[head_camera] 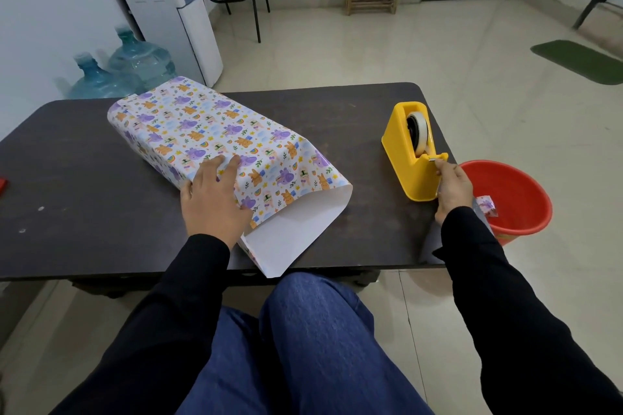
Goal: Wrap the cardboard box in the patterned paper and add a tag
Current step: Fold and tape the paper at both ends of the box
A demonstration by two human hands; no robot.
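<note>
The patterned paper [215,131], white with purple and orange animals, lies folded over the box in the middle of the dark table [67,178]; the cardboard itself is hidden under it. The paper's open near end shows its white inside and hangs over the table's front edge. My left hand [212,199] presses flat on the paper's top near its left side. My right hand [451,189] is at the front of the yellow tape dispenser [409,158] and pinches the tape end at the cutter. No tag is in view.
A red bucket [519,199] stands on the floor by the table's right edge, with a scrap of patterned paper inside. A small red object [2,184] lies at the table's far left. Water bottles [135,64] and a dispenser stand behind the table. My knees are under the front edge.
</note>
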